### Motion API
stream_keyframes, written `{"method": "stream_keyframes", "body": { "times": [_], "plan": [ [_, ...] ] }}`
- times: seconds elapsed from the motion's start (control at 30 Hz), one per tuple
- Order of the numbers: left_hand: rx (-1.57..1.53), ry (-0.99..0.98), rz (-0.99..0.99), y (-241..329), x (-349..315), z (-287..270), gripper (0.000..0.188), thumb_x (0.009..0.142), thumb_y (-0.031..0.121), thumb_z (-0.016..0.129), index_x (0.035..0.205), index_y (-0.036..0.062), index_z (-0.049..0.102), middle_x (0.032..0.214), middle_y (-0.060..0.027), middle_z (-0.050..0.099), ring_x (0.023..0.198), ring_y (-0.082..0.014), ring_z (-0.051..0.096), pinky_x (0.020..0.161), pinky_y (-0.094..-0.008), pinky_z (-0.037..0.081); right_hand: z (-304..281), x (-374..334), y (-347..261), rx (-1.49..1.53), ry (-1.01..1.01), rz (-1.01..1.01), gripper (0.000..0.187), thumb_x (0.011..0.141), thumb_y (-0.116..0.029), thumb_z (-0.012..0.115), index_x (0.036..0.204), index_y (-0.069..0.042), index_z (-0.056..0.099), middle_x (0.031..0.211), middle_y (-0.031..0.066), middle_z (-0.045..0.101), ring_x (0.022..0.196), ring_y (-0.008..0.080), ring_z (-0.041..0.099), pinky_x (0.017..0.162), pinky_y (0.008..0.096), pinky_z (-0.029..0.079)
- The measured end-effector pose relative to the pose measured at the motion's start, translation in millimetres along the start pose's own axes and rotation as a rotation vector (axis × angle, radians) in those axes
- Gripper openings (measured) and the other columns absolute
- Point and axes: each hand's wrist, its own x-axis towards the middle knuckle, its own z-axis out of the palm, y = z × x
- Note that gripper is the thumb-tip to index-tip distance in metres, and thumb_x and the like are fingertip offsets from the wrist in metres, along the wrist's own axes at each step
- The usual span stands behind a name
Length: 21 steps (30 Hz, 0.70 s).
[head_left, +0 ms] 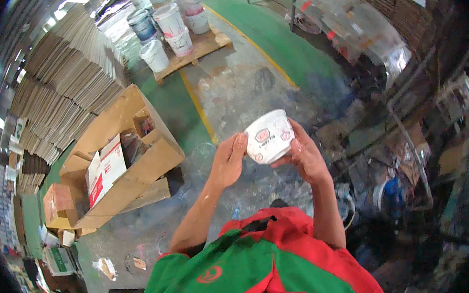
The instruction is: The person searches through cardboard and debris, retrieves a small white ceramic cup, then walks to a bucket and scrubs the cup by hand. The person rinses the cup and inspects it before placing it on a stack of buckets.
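Note:
A white bowl-shaped tub [269, 136] with small red and black print on its side is held up in front of my chest, tilted. My left hand [228, 161] grips it at the left side, the thumb against the wall. From the right, my right hand [304, 156] is closed around the other side, with fingers by the lower edge. Whether the tub contains anything is hidden from this angle.
At left, a large open cardboard box [160, 156] holds smaller boxes, beside stacked flat cardboard [65, 61]. Paint-smeared buckets [169, 21] stand on a wooden pallet [198, 52] ahead. Dark machinery with a bent pipe [413, 147] crowds the right.

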Motion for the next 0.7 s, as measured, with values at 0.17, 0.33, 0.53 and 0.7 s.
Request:
{"method": "stream_keyframes", "body": {
  "times": [0.17,0.33,0.53,0.7],
  "plan": [
    [0.000,0.043,0.102,3,91,0,0.043,0.106,0.033,0.035,0.078,0.0028,0.046,0.075,0.0040,0.042,0.074,-0.0082,0.036,0.067,-0.0271,0.035,-40,92,-25,0.098,-0.065,-0.027,0.102,0.081,-0.048,0.073,0.147,0.006,0.017,0.141,0.0173,0.041,0.117,0.0292,0.057,0.081,0.0419,0.057],
    [-0.232,0.197,-0.003,-19,143,-15,0.037,0.106,0.034,0.035,0.095,0.0037,0.053,0.088,0.0011,0.049,0.086,-0.0101,0.047,0.079,-0.0277,0.041,-56,165,-8,0.305,-0.172,0.046,0.096,0.080,-0.042,0.076,0.145,0.004,0.023,0.140,0.0152,0.043,0.118,0.0284,0.056,0.087,0.0444,0.056],
    [-0.407,0.414,0.064,-23,212,-59,0.043,0.104,0.042,0.038,0.125,0.0054,0.048,0.121,-0.0080,0.055,0.112,-0.0181,0.054,0.099,-0.0339,0.042,-15,271,2,-0.175,-0.136,-0.034,0.101,0.073,-0.038,0.082,0.147,-0.003,0.024,0.136,0.0160,0.045,0.120,0.0307,0.053,0.096,0.0425,0.050],
    [-0.776,0.507,0.065,-33,276,-127,0.051,0.100,0.051,0.038,0.121,0.0074,0.053,0.124,-0.0109,0.058,0.114,-0.0231,0.057,0.100,-0.0414,0.045,19,366,20,-0.829,-0.195,-0.388,0.099,0.076,-0.037,0.079,0.150,-0.002,0.024,0.141,0.0188,0.039,0.127,0.0334,0.043,0.097,0.0438,0.043]
  ]
}}
